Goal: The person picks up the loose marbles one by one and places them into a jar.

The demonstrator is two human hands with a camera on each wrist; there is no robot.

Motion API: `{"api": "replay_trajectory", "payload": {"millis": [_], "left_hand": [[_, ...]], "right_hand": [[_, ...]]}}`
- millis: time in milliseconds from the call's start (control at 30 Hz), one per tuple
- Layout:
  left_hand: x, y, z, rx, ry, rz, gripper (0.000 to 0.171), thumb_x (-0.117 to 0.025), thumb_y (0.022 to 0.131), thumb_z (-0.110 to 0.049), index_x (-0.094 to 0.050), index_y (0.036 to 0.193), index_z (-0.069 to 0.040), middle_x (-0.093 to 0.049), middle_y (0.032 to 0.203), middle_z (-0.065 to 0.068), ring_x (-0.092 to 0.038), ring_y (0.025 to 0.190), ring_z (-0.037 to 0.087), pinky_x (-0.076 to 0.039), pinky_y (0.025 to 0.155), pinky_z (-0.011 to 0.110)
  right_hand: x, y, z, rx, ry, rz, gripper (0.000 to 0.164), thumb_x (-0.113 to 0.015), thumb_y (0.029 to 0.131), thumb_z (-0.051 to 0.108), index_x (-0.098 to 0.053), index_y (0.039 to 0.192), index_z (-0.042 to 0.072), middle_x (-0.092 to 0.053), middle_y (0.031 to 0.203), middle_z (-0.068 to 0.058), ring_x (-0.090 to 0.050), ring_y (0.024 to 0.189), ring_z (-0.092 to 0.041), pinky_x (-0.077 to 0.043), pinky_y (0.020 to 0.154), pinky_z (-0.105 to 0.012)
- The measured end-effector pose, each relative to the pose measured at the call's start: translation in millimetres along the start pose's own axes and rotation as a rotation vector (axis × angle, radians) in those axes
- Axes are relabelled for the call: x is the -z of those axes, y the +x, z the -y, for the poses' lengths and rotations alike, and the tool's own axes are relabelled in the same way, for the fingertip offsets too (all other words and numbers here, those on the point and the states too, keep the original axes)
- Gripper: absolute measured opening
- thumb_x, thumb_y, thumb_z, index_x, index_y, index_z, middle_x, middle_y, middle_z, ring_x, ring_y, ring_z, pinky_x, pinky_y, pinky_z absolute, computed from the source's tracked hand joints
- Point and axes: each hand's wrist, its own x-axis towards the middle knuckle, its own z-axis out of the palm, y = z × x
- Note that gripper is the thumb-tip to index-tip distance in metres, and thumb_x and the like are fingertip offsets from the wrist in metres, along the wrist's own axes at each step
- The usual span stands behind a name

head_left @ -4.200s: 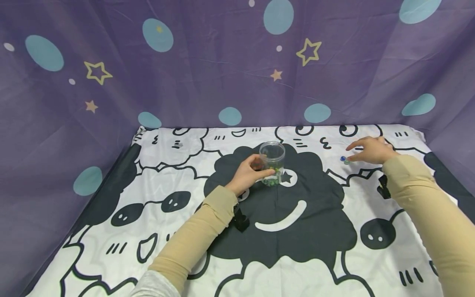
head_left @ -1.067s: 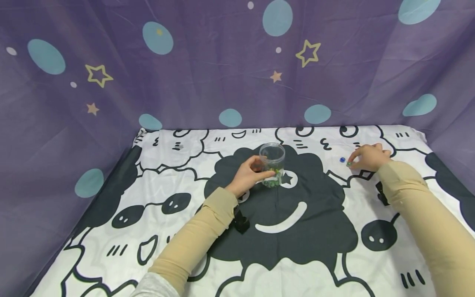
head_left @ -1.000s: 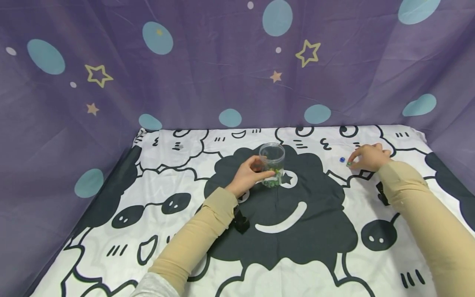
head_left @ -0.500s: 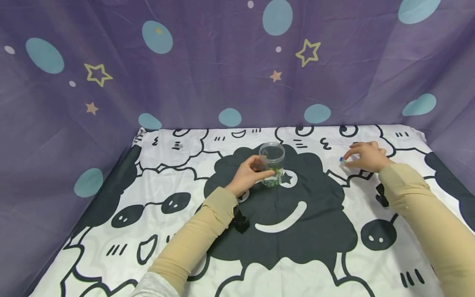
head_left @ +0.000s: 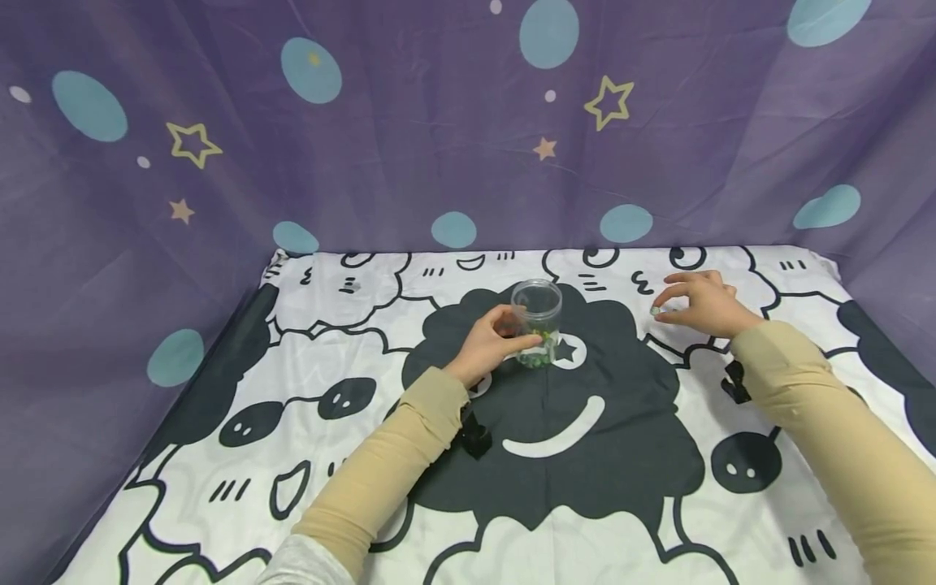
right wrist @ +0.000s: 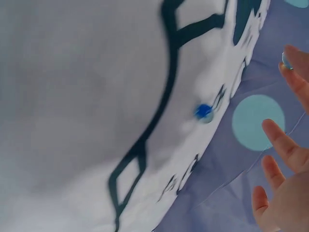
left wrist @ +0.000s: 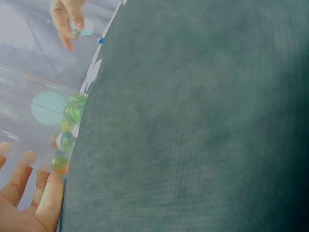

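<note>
A clear, open-topped jar [head_left: 538, 302] stands upright on the dark printed patch of the cloth, gripped round its side by my left hand [head_left: 483, 348]. Green, yellow and orange glass marbles [left wrist: 72, 114] lie at its bottom. To the right, my right hand [head_left: 708, 305] pinches a pale greenish marble [head_left: 655, 310] between thumb and index finger, its other fingers spread. That pinched marble [right wrist: 285, 60] is raised over the cloth in the right wrist view. A blue marble [right wrist: 203, 111] rests on the white cloth near this hand; in the head view the fingers largely cover it.
A white cloth [head_left: 585, 536] with black cartoon drawings covers the table. Behind it and at both sides hangs a purple curtain [head_left: 409, 162] with blue dots and stars. Black wrist-camera mounts [head_left: 474, 435] sit under both forearms.
My right hand has picked up the pale green marble from beside the blue one and moved left with it, towards the jar. The left hand and jar have stayed put.
</note>
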Motion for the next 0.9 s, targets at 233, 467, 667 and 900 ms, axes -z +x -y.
{"api": "replay_trajectory", "payload": {"millis": [233, 467, 667, 900], "left_hand": [[2.6, -10.5, -18.5, 0.018, -0.002, 0.031, 0.050, -0.071, 0.086, -0.020, -0.049, 0.131, -0.011, -0.049, 0.132, 0.012, -0.046, 0.127, 0.031, -0.048, 0.100, 0.036], [3.9, -20.1, -32.9, 0.017, 0.006, 0.032, 0.048, -0.070, 0.087, -0.019, -0.050, 0.129, -0.008, -0.049, 0.131, 0.014, -0.046, 0.127, 0.032, -0.047, 0.100, 0.036], [3.9, -19.9, -33.0, 0.030, 0.009, 0.036, 0.050, -0.071, 0.086, -0.020, -0.049, 0.130, -0.010, -0.049, 0.133, 0.013, -0.046, 0.128, 0.031, -0.047, 0.101, 0.037], [4.3, -19.9, -33.1, 0.028, 0.001, 0.036, 0.049, -0.071, 0.087, -0.020, -0.050, 0.130, -0.009, -0.049, 0.132, 0.013, -0.046, 0.127, 0.030, -0.048, 0.100, 0.036]], "right_hand": [[1.4, 3.4, 19.5, 0.064, 0.012, -0.023, 0.018, -0.072, 0.084, 0.017, -0.072, 0.098, 0.006, -0.040, 0.136, -0.030, -0.022, 0.122, -0.058, -0.024, 0.083, -0.074], [5.2, 5.5, 43.6, 0.123, 0.015, -0.053, 0.017, -0.072, 0.084, 0.015, -0.072, 0.098, 0.006, -0.041, 0.137, -0.026, -0.021, 0.125, -0.056, -0.022, 0.088, -0.076], [6.5, 7.0, 62.4, 0.168, 0.022, -0.076, 0.017, -0.074, 0.083, 0.016, -0.073, 0.097, 0.009, -0.044, 0.138, -0.023, -0.025, 0.125, -0.050, -0.021, 0.094, -0.071], [8.0, 10.7, 81.9, 0.241, 0.050, -0.100, 0.017, -0.074, 0.083, 0.015, -0.074, 0.099, 0.009, -0.044, 0.139, -0.022, -0.028, 0.122, -0.045, -0.023, 0.093, -0.064]]}}
